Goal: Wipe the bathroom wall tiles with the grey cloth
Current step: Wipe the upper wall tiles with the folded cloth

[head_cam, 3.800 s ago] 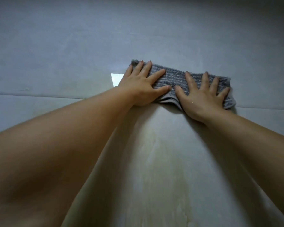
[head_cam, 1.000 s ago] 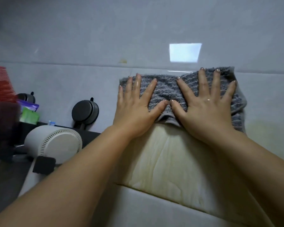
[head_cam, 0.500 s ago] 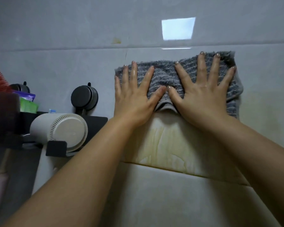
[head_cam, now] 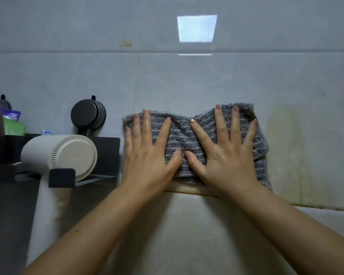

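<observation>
Head view: both my hands are flat against the wall, pressing the grey cloth (head_cam: 179,132) onto the wall tiles (head_cam: 187,80). My left hand (head_cam: 147,161) covers the cloth's left end with its fingers straight and spread wide, gripping nothing. My right hand (head_cam: 224,161) lies on the right half the same way, palm down and fingers fanned. My thumb tips are just beside each other in the middle of the cloth; I cannot tell whether they touch. There is a wet sheen on several fingers.

The cloth is fuzzy with pale stripes. Its top edge dips between my hands, and its right end hangs down past my right wrist. Its lower edge sits just above a horizontal joint between tiles, where the heels of my hands rest. To the right of the cloth the tile has a yellowish stain (head_cam: 286,147). A small brownish mark (head_cam: 125,44) sits higher up, just above another joint. Near it, a bright square reflection (head_cam: 196,28) shines on the upper tile.

Just beside my left hand a black shelf (head_cam: 106,151) is fixed to the wall. A white hair dryer (head_cam: 68,155) lies in it, round vented end toward me. The shelf hangs from a dark suction cup (head_cam: 88,114) stuck to the tile. Farther left on the shelf are a green packet (head_cam: 14,127) and a purple packet (head_cam: 13,115).
</observation>
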Motion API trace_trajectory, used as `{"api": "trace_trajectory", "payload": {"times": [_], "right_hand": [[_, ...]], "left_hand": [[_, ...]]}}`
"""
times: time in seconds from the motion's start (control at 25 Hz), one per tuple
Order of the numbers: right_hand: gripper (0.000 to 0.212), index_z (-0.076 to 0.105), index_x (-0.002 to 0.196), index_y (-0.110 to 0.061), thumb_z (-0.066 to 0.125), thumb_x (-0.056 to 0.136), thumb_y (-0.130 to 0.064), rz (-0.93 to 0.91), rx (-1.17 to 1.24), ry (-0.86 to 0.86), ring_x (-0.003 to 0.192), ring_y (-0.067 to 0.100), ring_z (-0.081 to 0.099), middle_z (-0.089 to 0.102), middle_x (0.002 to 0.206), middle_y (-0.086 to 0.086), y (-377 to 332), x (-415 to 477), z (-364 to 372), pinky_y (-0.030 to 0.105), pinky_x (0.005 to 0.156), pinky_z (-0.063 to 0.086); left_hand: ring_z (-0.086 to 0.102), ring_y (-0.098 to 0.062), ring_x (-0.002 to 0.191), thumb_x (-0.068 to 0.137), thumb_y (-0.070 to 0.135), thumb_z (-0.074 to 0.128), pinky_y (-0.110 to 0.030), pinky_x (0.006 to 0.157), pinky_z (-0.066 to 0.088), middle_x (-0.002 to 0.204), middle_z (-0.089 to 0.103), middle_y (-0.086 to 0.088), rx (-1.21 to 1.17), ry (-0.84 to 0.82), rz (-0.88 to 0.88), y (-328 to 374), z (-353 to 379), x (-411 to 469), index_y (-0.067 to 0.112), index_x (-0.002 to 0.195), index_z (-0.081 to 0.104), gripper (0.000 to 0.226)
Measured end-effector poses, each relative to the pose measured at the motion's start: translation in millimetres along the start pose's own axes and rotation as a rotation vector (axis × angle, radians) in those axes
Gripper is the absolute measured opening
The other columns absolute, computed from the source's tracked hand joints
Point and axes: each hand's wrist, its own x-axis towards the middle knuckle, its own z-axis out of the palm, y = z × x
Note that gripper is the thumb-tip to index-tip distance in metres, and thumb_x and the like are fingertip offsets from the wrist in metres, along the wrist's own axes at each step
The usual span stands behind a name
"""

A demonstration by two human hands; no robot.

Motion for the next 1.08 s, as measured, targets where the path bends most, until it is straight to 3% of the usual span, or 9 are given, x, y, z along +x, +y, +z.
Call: {"api": "trace_trajectory", "payload": {"times": [0.24, 0.4, 0.56, 0.64, 0.8, 0.96, 1.08], "right_hand": [[0.071, 0.005, 0.151, -0.049, 0.015, 0.085, -0.075, 0.225, -0.016, -0.107, 0.149, 0.035, -0.013, -0.008, 0.164, 0.006, 81.7, 53.3, -18.9, 0.064, 0.115, -0.007], [0.070, 0.016, 0.152, -0.043, 0.021, 0.088, -0.069, 0.272, 0.031, -0.034, 0.149, 0.037, -0.005, 0.003, 0.164, 0.011, 99.2, -6.5, -19.2, 0.065, 0.115, -0.003], [0.062, 0.030, 0.150, -0.036, 0.031, 0.092, -0.058, 0.105, -0.003, -0.020, 0.148, 0.042, 0.008, 0.016, 0.162, 0.014, 94.4, -33.4, -9.8, 0.068, 0.113, 0.004], [0.061, 0.025, 0.151, -0.040, 0.027, 0.093, -0.059, 0.079, 0.001, -0.029, 0.149, 0.040, 0.004, 0.010, 0.163, 0.011, 114.3, 3.3, -16.3, 0.068, 0.114, 0.001], [0.064, 0.001, 0.150, -0.051, 0.019, 0.093, -0.071, 0.236, 0.011, -0.158, 0.148, 0.029, -0.018, -0.013, 0.163, 0.000, 178.8, 62.9, -32.4, 0.060, 0.115, -0.011], [0.063, 0.004, 0.151, -0.048, 0.020, 0.093, -0.069, 0.347, 0.033, -0.079, 0.149, 0.029, -0.014, -0.008, 0.164, 0.001, 215.4, 28.7, -34.6, 0.060, 0.116, -0.009], [0.066, 0.011, 0.153, -0.042, 0.021, 0.092, -0.066, 0.297, 0.009, -0.049, 0.150, 0.032, -0.009, -0.001, 0.164, 0.005, 191.8, -33.0, -25.2, 0.059, 0.116, -0.009]], "left_hand": [[-0.021, -0.026, 0.150, 0.093, 0.074, 0.015, -0.048, 0.121, -0.015, 0.165, -0.015, -0.010, -0.025, 0.080, 0.034, 69.2, -1.4, 80.6, 0.040, 0.156, 0.002, 0.073], [-0.012, -0.029, 0.152, 0.094, 0.071, 0.018, -0.049, 0.122, -0.009, 0.166, -0.006, -0.012, 0.001, 0.143, 0.145, 101.1, 20.5, 44.4, 0.038, 0.157, 0.009, 0.071], [-0.003, -0.029, 0.153, 0.092, 0.069, 0.019, -0.053, 0.122, -0.001, 0.166, 0.004, -0.015, 0.045, 0.168, 0.147, 101.0, 31.0, 23.5, 0.033, 0.156, 0.016, 0.074], [-0.012, -0.023, 0.153, 0.090, 0.070, 0.013, -0.052, 0.122, -0.005, 0.166, -0.005, -0.012, 0.047, 0.136, 0.082, 115.7, 20.5, 55.6, 0.036, 0.157, 0.008, 0.075], [-0.018, -0.022, 0.151, 0.093, 0.072, 0.015, -0.051, 0.121, -0.010, 0.166, -0.014, -0.008, 0.018, 0.099, 0.045, 163.9, 2.3, 128.7, 0.038, 0.157, -0.002, 0.074], [-0.015, -0.024, 0.152, 0.095, 0.069, 0.019, -0.051, 0.121, -0.011, 0.166, -0.012, -0.004, -0.026, 0.125, 0.172, 211.9, 12.9, 121.7, 0.037, 0.157, 0.004, 0.072], [-0.003, -0.027, 0.153, 0.092, 0.069, 0.017, -0.053, 0.122, -0.006, 0.167, 0.002, -0.006, 0.010, 0.179, 0.259, 195.3, 32.6, 60.9, 0.035, 0.157, 0.015, 0.074]]}}
